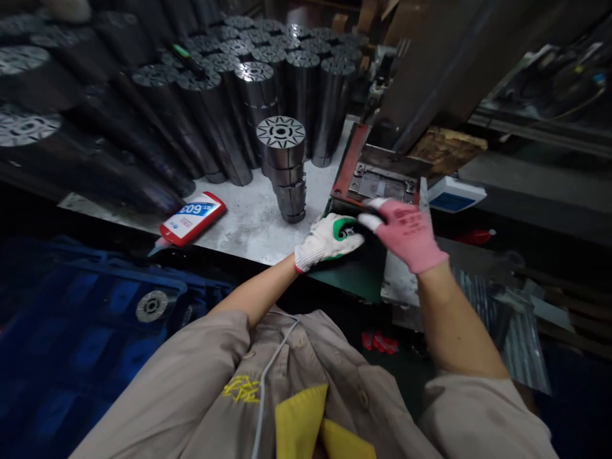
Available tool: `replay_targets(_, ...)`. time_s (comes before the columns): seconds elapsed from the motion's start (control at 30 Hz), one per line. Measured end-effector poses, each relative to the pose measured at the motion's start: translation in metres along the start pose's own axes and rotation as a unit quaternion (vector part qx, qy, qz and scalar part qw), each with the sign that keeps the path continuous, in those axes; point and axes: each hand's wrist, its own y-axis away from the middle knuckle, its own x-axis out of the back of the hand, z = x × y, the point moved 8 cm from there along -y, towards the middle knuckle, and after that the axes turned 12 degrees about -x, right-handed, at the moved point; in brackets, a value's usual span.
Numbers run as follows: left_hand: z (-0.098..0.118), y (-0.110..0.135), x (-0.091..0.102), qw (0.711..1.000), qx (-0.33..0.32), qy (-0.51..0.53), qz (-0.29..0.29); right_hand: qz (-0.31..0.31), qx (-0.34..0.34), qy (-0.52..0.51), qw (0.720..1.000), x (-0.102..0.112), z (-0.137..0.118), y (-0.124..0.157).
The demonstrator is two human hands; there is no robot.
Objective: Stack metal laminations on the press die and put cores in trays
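Note:
My left hand (329,239), in a white knit glove with a green palm, curls its fingers around a dark metal piece (348,233). Only a bit of that piece shows between thumb and fingers; its full shape is hidden. Just to the right, my right hand (401,229) wears a pink glove with white fingertips. Its thumb and fingers are apart, with nothing seen between them, in front of a metal fixture (382,185) on a red-edged base. Left of both hands stands an uneven stack of slotted metal rotor cores (281,137).
Many tall stacks of similar cores (301,60) crowd the back and left of the white worktop (239,226). A red glue bottle (194,218) lies near the front edge. Blue trays (90,319), one holding a core (152,306), sit lower left. A steel column (430,70) rises behind the fixture.

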Motion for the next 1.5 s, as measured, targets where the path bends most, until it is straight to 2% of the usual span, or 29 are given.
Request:
replay_targets(0.07,0.0,-0.004,0.002,0.999,0.042,-0.021,0.01,0.098,-0.042,-0.013,0.994,0.016,0.019,-0.011)
replay_targets(0.1,0.0,-0.006,0.002,0.997,0.062,-0.045,0.01,0.125,-0.056,-0.003,0.991,0.018,0.023,-0.017)
replay_targets(0.2,0.003,-0.01,-0.001,0.99,0.094,-0.104,-0.015,0.141,-0.06,0.039,0.987,0.015,0.02,-0.03)
replay_targets(0.33,0.008,-0.008,-0.001,0.988,0.091,-0.123,-0.034,0.106,-0.054,0.063,0.991,0.014,0.014,-0.026)
replay_targets(0.43,0.008,0.0,0.001,0.991,0.07,-0.105,-0.039,0.08,-0.057,0.01,0.995,0.012,0.021,-0.006)
replay_targets(0.53,0.005,0.008,-0.001,0.996,0.034,-0.08,-0.038,0.068,0.014,-0.089,0.994,-0.007,0.016,0.015)
replay_targets(0.6,0.002,0.01,-0.004,0.996,0.013,-0.077,-0.037,0.025,0.053,-0.103,0.993,-0.031,0.007,0.024)
replay_targets(0.67,0.0,0.01,-0.007,0.996,0.0,-0.078,-0.039,-0.032,0.058,-0.054,0.996,-0.055,-0.003,0.027)
replay_targets(0.73,0.0,0.008,-0.008,0.996,-0.014,-0.079,-0.05,-0.072,0.066,0.02,0.995,-0.068,-0.017,0.027)
replay_targets(0.9,0.007,0.006,-0.004,0.992,-0.032,-0.069,-0.097,-0.127,0.139,0.128,0.974,-0.064,-0.051,0.022)
replay_targets(1.0,0.011,0.007,0.003,0.994,-0.034,-0.061,-0.081,-0.132,0.169,0.121,0.969,-0.059,-0.051,0.017)
replay_targets(1.07,0.012,0.007,0.004,0.994,-0.035,-0.072,-0.073,-0.113,0.179,0.104,0.972,-0.061,-0.041,0.015)
replay_targets(1.2,0.008,0.006,-0.003,0.989,-0.032,-0.103,-0.103,-0.051,0.154,0.001,0.987,-0.067,-0.012,0.015)
replay_targets(1.27,0.006,0.005,-0.004,0.989,-0.031,-0.101,-0.1,-0.054,0.149,0.007,0.987,-0.075,-0.008,0.015)
replay_targets(1.37,0.008,0.005,-0.001,0.993,-0.037,-0.072,-0.083,-0.078,0.171,0.056,0.981,-0.083,-0.024,0.013)
replay_targets(1.5,0.012,0.007,0.003,0.996,-0.043,-0.036,-0.066,-0.076,0.21,0.04,0.974,-0.073,-0.048,0.007)
